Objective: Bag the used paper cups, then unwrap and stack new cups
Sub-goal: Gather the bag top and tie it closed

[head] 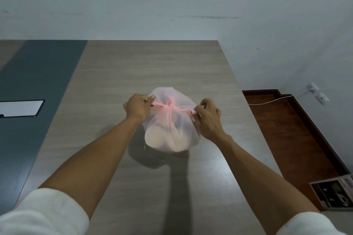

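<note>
While both hands pull opposite ends, a pink bag (170,120) sits mid-table w/ its neck knotted

Left hand (136,108) is clenched on the left tail of the bag's twisted top, right hand (207,118) pinched on the right tail, both drawn out sideways from the knot (170,106) at the centre. Bag is thin, see-through pink plastic, bulging w/ pale rounded shapes inside; can't tell if they're cups. It rests on the wood-grain table (133,66), roughly centre, casting a dark shadow toward the near edge. White sleeves (44,213) pushed up both forearms. Grey strip (38,86) runs along the table's left side, w/ a white tablet-like slab (21,108) on it. Reddish floor (282,129) to the right, w/ a white cord (271,101) across it
</note>
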`<state>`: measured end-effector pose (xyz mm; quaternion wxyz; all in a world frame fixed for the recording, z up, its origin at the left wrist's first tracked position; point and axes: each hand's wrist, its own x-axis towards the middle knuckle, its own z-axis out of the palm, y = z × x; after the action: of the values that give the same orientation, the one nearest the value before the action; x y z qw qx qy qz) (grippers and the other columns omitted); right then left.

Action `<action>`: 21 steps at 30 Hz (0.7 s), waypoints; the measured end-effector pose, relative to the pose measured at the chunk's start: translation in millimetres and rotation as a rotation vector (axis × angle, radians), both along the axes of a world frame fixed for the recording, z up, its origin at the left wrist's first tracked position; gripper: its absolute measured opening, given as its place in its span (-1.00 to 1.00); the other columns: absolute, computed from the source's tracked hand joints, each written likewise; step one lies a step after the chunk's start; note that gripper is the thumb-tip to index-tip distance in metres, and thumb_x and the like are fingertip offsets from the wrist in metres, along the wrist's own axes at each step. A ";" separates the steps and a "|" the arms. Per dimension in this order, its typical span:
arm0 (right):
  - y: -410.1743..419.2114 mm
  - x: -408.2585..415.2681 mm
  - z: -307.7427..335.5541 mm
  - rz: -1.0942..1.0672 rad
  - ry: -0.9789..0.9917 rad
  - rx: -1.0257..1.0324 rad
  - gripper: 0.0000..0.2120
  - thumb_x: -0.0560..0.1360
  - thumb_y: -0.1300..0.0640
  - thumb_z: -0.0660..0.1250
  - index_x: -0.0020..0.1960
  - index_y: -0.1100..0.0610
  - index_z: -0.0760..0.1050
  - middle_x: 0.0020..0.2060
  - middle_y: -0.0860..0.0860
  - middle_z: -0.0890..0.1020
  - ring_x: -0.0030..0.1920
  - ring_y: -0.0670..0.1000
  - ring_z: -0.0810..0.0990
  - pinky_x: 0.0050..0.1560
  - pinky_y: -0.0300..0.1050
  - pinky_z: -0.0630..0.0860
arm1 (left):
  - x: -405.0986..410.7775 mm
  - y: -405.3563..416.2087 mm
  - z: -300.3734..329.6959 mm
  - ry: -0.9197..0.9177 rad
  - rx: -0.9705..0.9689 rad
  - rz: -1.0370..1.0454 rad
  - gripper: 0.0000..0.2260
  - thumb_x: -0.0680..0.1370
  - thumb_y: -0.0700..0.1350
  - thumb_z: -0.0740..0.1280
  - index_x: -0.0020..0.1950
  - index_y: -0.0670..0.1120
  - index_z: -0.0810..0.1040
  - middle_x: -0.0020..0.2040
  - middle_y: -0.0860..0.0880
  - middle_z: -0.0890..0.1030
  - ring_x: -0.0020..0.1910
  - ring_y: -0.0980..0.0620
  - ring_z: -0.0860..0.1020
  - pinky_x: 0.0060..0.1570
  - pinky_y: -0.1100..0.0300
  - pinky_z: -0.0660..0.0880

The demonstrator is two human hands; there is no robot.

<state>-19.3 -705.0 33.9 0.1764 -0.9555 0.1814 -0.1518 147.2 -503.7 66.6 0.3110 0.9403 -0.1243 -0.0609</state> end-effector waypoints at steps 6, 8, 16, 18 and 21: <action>2.7 9.3 20.8 -0.099 -0.047 0.694 -0.76 0.54 0.18 0.33 -0.26 0.27 0.54 -0.23 0.04 0.52 -0.21 -0.01 0.49 -0.15 -0.09 0.44 | -5.3 8.8 -13.9 0.037 -0.280 0.067 -0.54 0.56 0.07 0.42 -0.37 -0.26 0.58 -0.40 -0.14 0.60 -0.39 -0.11 0.51 -0.35 0.12 0.32; 9.4 20.4 41.3 -0.097 -0.187 1.120 -0.82 0.54 0.25 0.33 -0.15 0.29 0.66 -0.29 0.06 0.63 -0.24 -0.01 0.58 -0.19 -0.15 0.50 | -8.6 3.4 -3.7 0.176 -0.504 0.069 -0.58 0.55 0.06 0.44 -0.31 -0.28 0.63 -0.40 -0.10 0.56 -0.41 -0.01 0.42 -0.36 0.16 0.34; 28.1 53.6 41.0 -0.125 -0.260 1.544 -0.92 0.59 0.36 0.30 0.05 0.25 0.52 -0.23 0.16 0.58 -0.25 0.07 0.55 -0.20 -0.11 0.54 | -42.6 -27.9 6.5 0.574 -0.945 -0.095 -0.91 0.57 -0.17 0.45 -0.08 -0.17 0.70 -0.23 -0.08 0.68 -0.27 0.05 0.54 -0.20 0.24 0.53; 28.2 52.4 33.1 -0.136 -0.274 1.490 -0.77 0.60 0.43 0.23 0.18 0.19 0.43 -0.21 0.17 0.62 -0.27 0.04 0.56 -0.22 -0.13 0.50 | -45.4 -28.9 3.5 0.585 -0.949 -0.122 -0.89 0.58 -0.30 0.40 0.03 -0.14 0.68 -0.16 -0.10 0.69 -0.28 0.07 0.54 -0.25 0.23 0.50; 30.0 50.6 29.5 -0.108 -0.270 1.426 -0.89 0.61 0.37 0.27 0.06 0.21 0.52 -0.25 0.17 0.66 -0.30 0.03 0.56 -0.22 -0.09 0.45 | -49.9 -31.3 5.4 0.630 -0.956 -0.122 -0.87 0.61 -0.29 0.37 0.11 -0.11 0.56 -0.14 -0.10 0.70 -0.31 0.08 0.56 -0.35 0.26 0.47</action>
<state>31.3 -675.0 63.4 0.7691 -0.5710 0.2598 -0.1218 97.4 -535.0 72.0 0.7196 0.6226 -0.0935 -0.2930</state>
